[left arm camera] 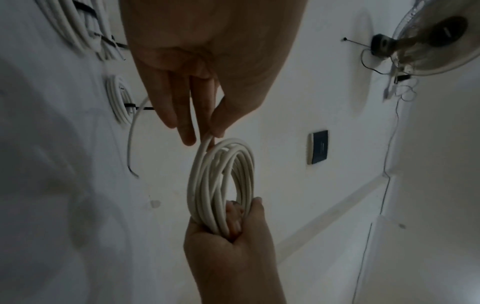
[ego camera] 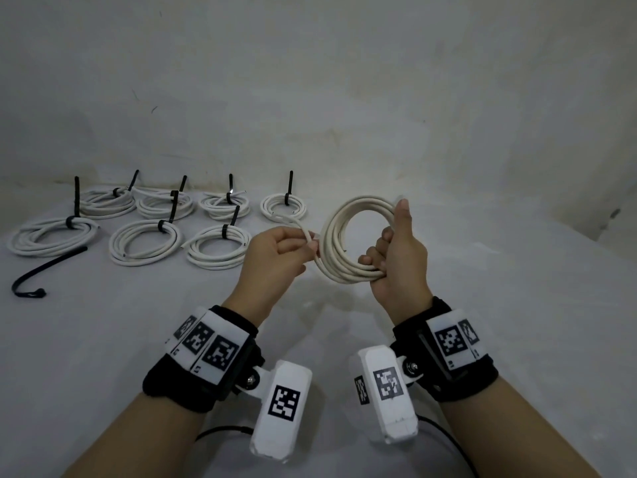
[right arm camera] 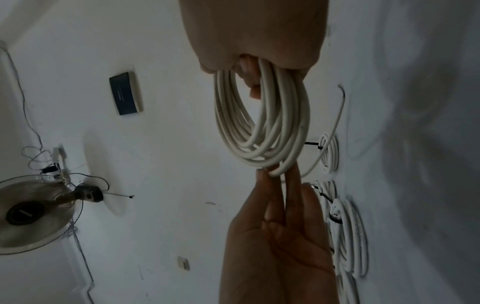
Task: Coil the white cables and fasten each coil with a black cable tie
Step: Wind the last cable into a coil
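A white cable coil (ego camera: 331, 236) is held upright above the white surface. My right hand (ego camera: 387, 251) grips its lower right side, fingers curled through the ring and thumb up along the rim. At the coil's left edge my left hand (ego camera: 306, 240) pinches the cable's free tail (ego camera: 299, 225). In the left wrist view the left fingers (left arm camera: 187, 131) pinch the strand where it meets the coil (left arm camera: 221, 181), and the tail's end (left arm camera: 130, 148) curves away. In the right wrist view the coil (right arm camera: 262, 125) hangs from the right hand. A loose black cable tie (ego camera: 48, 267) lies at the far left.
Several coils fastened with black ties (ego camera: 144, 243) lie in two rows at the back left of the white surface (ego camera: 482, 305). A white wall rises close behind. The wrist views show a fan (left arm camera: 436, 41) and a dark wall plate (left arm camera: 319, 147).
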A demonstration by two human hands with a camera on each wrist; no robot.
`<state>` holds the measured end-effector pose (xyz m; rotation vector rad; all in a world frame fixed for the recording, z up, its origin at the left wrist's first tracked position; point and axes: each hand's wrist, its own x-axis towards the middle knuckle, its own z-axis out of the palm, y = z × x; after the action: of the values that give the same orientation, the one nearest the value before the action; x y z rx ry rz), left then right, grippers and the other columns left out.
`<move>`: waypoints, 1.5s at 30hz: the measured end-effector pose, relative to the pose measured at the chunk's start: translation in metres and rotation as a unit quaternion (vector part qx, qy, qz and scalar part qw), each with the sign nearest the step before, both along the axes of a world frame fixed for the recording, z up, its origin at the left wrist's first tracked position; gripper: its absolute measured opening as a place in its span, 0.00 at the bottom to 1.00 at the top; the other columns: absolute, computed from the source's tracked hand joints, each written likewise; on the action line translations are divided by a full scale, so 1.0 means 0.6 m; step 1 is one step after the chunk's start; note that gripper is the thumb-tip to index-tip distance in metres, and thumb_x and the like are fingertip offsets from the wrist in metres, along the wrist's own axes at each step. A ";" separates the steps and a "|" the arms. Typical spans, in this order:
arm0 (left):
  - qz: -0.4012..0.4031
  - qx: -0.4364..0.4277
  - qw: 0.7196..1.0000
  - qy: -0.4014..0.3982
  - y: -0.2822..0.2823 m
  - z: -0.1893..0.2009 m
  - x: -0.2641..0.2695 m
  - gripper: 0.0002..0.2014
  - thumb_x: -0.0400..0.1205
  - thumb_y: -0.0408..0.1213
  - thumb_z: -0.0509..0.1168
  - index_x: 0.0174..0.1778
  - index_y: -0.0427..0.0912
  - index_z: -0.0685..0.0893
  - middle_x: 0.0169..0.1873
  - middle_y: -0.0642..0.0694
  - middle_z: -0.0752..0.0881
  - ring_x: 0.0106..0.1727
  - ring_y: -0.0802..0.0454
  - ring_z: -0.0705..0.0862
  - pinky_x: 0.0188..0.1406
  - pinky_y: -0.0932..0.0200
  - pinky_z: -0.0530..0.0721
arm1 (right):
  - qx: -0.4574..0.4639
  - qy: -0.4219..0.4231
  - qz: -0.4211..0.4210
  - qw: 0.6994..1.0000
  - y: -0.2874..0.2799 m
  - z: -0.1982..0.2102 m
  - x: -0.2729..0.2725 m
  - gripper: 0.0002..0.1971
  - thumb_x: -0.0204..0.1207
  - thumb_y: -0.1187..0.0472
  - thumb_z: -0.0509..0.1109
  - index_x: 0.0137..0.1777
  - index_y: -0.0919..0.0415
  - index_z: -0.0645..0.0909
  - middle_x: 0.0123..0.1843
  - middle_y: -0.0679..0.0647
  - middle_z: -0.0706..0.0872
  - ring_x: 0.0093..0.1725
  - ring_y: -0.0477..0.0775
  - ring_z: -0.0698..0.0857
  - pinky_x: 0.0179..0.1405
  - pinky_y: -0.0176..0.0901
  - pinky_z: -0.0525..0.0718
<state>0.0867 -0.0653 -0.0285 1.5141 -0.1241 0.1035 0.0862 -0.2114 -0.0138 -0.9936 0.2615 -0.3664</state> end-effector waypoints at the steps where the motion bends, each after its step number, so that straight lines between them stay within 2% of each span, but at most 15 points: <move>1: -0.003 -0.007 1.000 0.000 0.000 -0.001 0.001 0.06 0.80 0.30 0.67 0.52 0.37 0.84 0.37 0.52 0.90 0.39 0.61 0.88 0.46 0.62 0.84 | -0.007 0.004 0.010 1.000 0.000 -0.001 0.000 0.25 0.79 0.41 0.65 0.29 0.58 0.66 0.16 0.47 0.60 0.14 0.46 0.61 0.17 0.37 0.71; 4: -0.001 -0.007 1.000 -0.019 0.000 -0.005 0.001 0.04 0.82 0.29 0.65 0.49 0.38 0.84 0.33 0.51 0.90 0.36 0.60 0.88 0.45 0.61 0.86 | -0.027 0.014 0.044 0.999 0.004 -0.003 -0.002 0.25 0.79 0.41 0.64 0.29 0.57 0.65 0.16 0.47 0.60 0.14 0.46 0.61 0.17 0.37 0.72; 7: 0.011 -0.008 0.999 -0.041 0.003 -0.008 0.003 0.05 0.82 0.28 0.64 0.50 0.35 0.85 0.36 0.41 0.90 0.38 0.53 0.88 0.44 0.59 0.89 | -0.048 0.016 0.078 0.996 0.007 -0.005 -0.003 0.25 0.81 0.42 0.62 0.29 0.57 0.64 0.17 0.47 0.59 0.14 0.46 0.59 0.18 0.37 0.73; 12: 0.002 -0.018 0.999 -0.043 0.001 -0.005 0.003 0.10 0.85 0.29 0.59 0.51 0.33 0.86 0.33 0.44 0.89 0.33 0.58 0.88 0.36 0.66 0.86 | -0.111 0.008 0.083 0.990 0.012 -0.005 -0.003 0.24 0.82 0.43 0.62 0.30 0.58 0.64 0.17 0.48 0.60 0.15 0.47 0.60 0.22 0.39 0.75; 15: -0.013 -0.003 0.999 -0.040 -0.003 0.000 0.003 0.18 0.89 0.37 0.52 0.49 0.34 0.86 0.43 0.36 0.90 0.43 0.48 0.89 0.45 0.57 0.89 | -0.122 0.009 0.077 0.989 0.017 -0.007 -0.004 0.24 0.81 0.43 0.62 0.29 0.58 0.65 0.17 0.48 0.60 0.15 0.48 0.61 0.21 0.38 0.75; 18: -0.036 0.028 0.997 -0.055 -0.004 0.003 0.001 0.19 0.89 0.41 0.49 0.49 0.42 0.85 0.48 0.40 0.90 0.48 0.47 0.90 0.52 0.50 0.86 | -0.137 0.010 0.087 0.987 0.019 -0.010 -0.004 0.24 0.81 0.43 0.62 0.29 0.58 0.65 0.17 0.48 0.60 0.15 0.47 0.61 0.20 0.37 0.74; 22: -0.047 0.068 0.993 -0.080 -0.001 0.003 0.001 0.17 0.89 0.42 0.47 0.50 0.45 0.82 0.45 0.46 0.88 0.38 0.55 0.89 0.46 0.51 0.87 | -0.158 0.016 0.119 0.980 0.017 -0.006 -0.005 0.25 0.81 0.43 0.62 0.29 0.58 0.65 0.17 0.48 0.61 0.15 0.47 0.61 0.20 0.37 0.70; 26: -0.054 0.052 0.993 -0.092 0.004 0.012 -0.003 0.18 0.89 0.40 0.47 0.52 0.38 0.81 0.36 0.44 0.83 0.27 0.59 0.84 0.29 0.64 0.84 | -0.191 0.015 0.188 0.963 0.022 -0.006 -0.014 0.25 0.81 0.43 0.62 0.28 0.57 0.63 0.18 0.48 0.59 0.16 0.48 0.60 0.21 0.38 0.69; 30: -0.038 0.057 0.993 -0.099 0.007 0.016 -0.003 0.19 0.89 0.42 0.48 0.38 0.41 0.77 0.28 0.45 0.75 0.19 0.60 0.74 0.20 0.64 0.79 | -0.257 -0.004 0.211 0.943 0.035 -0.009 -0.021 0.24 0.81 0.44 0.62 0.29 0.57 0.63 0.19 0.48 0.60 0.17 0.48 0.60 0.21 0.39 0.72; 34: -0.022 0.080 0.990 -0.113 0.007 0.011 0.004 0.20 0.88 0.46 0.49 0.35 0.40 0.73 0.26 0.46 0.71 0.18 0.60 0.69 0.19 0.60 0.77 | -0.285 -0.020 0.213 0.934 0.040 -0.009 -0.025 0.25 0.81 0.42 0.62 0.32 0.62 0.69 0.19 0.50 0.65 0.18 0.49 0.67 0.25 0.45 0.79; 36: 0.004 0.072 0.991 -0.115 0.011 0.010 0.008 0.20 0.87 0.47 0.51 0.34 0.39 0.72 0.25 0.46 0.71 0.18 0.57 0.69 0.19 0.59 0.74 | -0.355 -0.035 0.193 0.914 0.039 -0.006 -0.024 0.25 0.82 0.45 0.61 0.38 0.68 0.78 0.24 0.54 0.75 0.24 0.51 0.78 0.33 0.52 0.86; 37: 0.019 0.066 0.991 -0.115 0.013 0.010 0.009 0.20 0.87 0.48 0.51 0.34 0.39 0.73 0.25 0.46 0.71 0.18 0.57 0.68 0.19 0.60 0.73 | -0.402 -0.050 0.180 0.897 0.036 -0.004 -0.022 0.24 0.83 0.47 0.61 0.44 0.70 0.82 0.28 0.56 0.79 0.29 0.51 0.82 0.38 0.51 0.88; 39: 0.047 0.054 0.991 -0.116 0.017 0.010 0.013 0.21 0.88 0.47 0.51 0.33 0.38 0.73 0.25 0.46 0.72 0.17 0.58 0.68 0.18 0.62 0.73 | -0.532 -0.089 0.141 0.830 0.024 0.003 -0.020 0.20 0.84 0.49 0.60 0.53 0.66 0.85 0.36 0.57 0.84 0.34 0.49 0.82 0.41 0.42 0.85; 41: 0.071 0.048 0.989 -0.119 0.021 0.009 0.017 0.21 0.88 0.47 0.51 0.35 0.37 0.73 0.25 0.44 0.71 0.18 0.58 0.67 0.16 0.64 0.73 | -0.619 -0.131 0.093 0.769 0.013 0.007 -0.020 0.14 0.82 0.52 0.64 0.55 0.58 0.87 0.42 0.51 0.86 0.39 0.42 0.81 0.43 0.32 0.80; 45: 0.069 0.053 0.989 -0.117 0.023 0.005 0.019 0.20 0.88 0.47 0.52 0.32 0.39 0.69 0.25 0.44 0.68 0.19 0.56 0.65 0.16 0.64 0.72 | -0.605 -0.224 -0.050 0.762 -0.004 0.009 -0.015 0.06 0.75 0.59 0.73 0.51 0.56 0.88 0.47 0.47 0.85 0.46 0.41 0.82 0.47 0.38 0.83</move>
<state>0.0982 -0.0518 -0.0255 1.6122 -0.2150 0.3913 0.0770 -0.2139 -0.0086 -2.1209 -0.4544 -0.9074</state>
